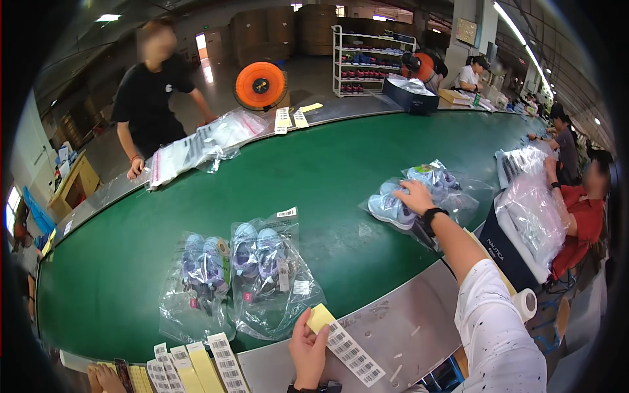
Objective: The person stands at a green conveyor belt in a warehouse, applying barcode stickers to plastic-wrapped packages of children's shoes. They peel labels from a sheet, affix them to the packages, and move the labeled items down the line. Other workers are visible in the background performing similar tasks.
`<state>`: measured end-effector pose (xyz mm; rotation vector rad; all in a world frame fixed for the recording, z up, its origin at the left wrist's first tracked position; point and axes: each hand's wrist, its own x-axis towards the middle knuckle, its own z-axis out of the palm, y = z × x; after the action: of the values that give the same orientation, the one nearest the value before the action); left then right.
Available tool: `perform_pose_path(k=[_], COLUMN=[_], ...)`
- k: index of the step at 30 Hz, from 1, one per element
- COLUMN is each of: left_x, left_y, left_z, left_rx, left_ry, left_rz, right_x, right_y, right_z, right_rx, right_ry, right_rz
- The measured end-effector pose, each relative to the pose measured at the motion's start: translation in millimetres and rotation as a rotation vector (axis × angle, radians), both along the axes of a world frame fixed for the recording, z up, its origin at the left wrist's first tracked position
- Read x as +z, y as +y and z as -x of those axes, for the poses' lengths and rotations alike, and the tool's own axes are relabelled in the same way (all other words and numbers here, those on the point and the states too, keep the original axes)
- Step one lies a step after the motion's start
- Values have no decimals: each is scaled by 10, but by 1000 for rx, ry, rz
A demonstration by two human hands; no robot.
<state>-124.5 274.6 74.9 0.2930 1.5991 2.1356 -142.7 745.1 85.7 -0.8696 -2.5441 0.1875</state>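
Green belt [327,164], bagged shoes [385,209] beneath right fingers [405,196]

White lettering [496,249] marked a dark blue box [514,270] at right, barcodes [347,346] a label strip [362,367] at lower centre, and pink numbered stickers [247,297] two shoe bags [278,319] at lower left.

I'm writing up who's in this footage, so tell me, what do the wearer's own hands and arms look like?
Both hands are bare, without gloves. The right hand has a black band at the wrist, and a loose white sleeve with small dark specks covers the upper arm. The left hand has a dark band at its wrist.
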Motion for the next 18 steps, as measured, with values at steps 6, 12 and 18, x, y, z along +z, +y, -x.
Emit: perform_pose_path(k=[6, 12, 18], left_x=[107, -59, -23], left_y=[59, -92, -56], left_z=[-36, 19, -84], left_rx=[11, 15, 10], left_ry=[-34, 115, 125], left_rz=[-23, 108, 49], right_x=[-15, 270, 402], right_y=[-362, -1636, -2832], right_z=[111, 291, -646], right_rx=[-39, 419, 937], right_ry=[-30, 174, 162], right_rz=[333, 647, 434])
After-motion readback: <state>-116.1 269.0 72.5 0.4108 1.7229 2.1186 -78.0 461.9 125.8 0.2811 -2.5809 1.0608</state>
